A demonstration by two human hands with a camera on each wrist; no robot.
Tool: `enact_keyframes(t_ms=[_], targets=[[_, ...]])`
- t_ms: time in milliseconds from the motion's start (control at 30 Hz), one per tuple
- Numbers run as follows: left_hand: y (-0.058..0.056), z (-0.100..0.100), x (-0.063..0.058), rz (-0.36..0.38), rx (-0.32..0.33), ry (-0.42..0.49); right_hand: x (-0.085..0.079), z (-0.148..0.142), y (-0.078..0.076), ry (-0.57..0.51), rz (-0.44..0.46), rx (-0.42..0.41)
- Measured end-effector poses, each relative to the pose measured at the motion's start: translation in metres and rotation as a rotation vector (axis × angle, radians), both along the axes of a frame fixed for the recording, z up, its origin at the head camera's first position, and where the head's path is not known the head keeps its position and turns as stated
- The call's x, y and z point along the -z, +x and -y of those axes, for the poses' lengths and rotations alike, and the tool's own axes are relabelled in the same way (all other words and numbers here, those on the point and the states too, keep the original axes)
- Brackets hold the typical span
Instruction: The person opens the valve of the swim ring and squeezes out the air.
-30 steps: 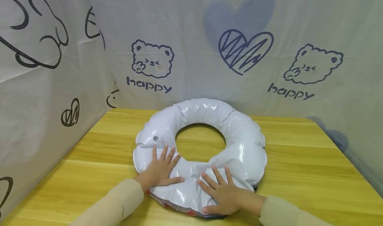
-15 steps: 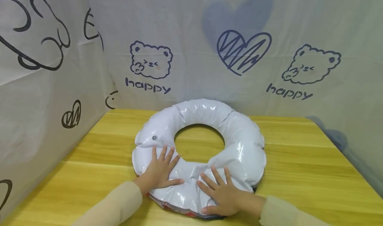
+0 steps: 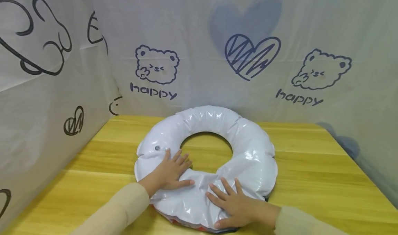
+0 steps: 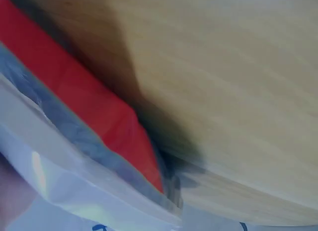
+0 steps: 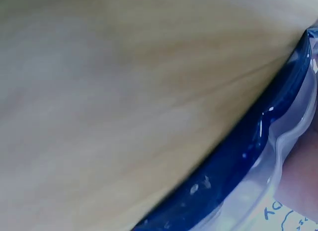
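Note:
An inflated swim ring [image 3: 214,119], glossy white on top, lies flat with its hole showing the wood beneath. My left hand [image 3: 171,171] rests on its near left part, fingers spread, just below a small round valve [image 3: 157,148]. On the near right part my right hand [image 3: 237,205] presses down with straight, spread fingers. Wrinkles run through the vinyl between both hands. The left wrist view shows the ring's red underside [image 4: 94,97] along its edge; in the right wrist view the underside [image 5: 233,156] is dark blue.
The ring lies on a yellow wood-grain table [image 3: 311,166]. Behind it hangs a pale cloth [image 3: 199,72] printed with bears and hearts, and another printed cloth [image 3: 40,107] runs down the left side.
My left hand has shifted slightly, its fingers now nearer the hole's edge. The ring's near part looks flatter and more wrinkled. My right hand stays on the ring.

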State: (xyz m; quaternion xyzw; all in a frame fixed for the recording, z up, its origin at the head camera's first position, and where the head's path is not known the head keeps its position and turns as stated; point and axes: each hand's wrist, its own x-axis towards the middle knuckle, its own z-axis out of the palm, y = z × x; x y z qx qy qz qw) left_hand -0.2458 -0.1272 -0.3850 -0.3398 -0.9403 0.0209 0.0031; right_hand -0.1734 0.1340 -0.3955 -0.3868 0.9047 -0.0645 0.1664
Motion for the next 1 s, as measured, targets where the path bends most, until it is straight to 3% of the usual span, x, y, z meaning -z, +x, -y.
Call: enact_keyframes(t_ms=[167, 267, 533, 633, 800, 1000], targets=[[0.004, -0.007, -0.002, 0.092, -0.052, -0.032, -0.003, -0.013, -0.004, 0.0, 0.003, -0.051], [0.008, -0.012, -0.004, 0.098, -0.067, -0.053, -0.005, -0.022, -0.007, -0.017, -0.031, -0.067], [0.019, -0.02, -0.015, 0.107, -0.062, -0.086, 0.006, -0.05, -0.017, -0.085, -0.323, -0.124], [0.023, -0.023, -0.02, 0.13, -0.079, -0.109, 0.008, -0.061, -0.024, -0.083, -0.371, -0.068], [0.029, -0.029, -0.027, 0.158, -0.095, -0.14, 0.01, -0.08, -0.034, -0.146, -0.281, 0.095], [0.035, -0.037, -0.035, 0.174, -0.092, -0.115, 0.006, -0.1, -0.045, -0.208, -0.242, 0.21]])
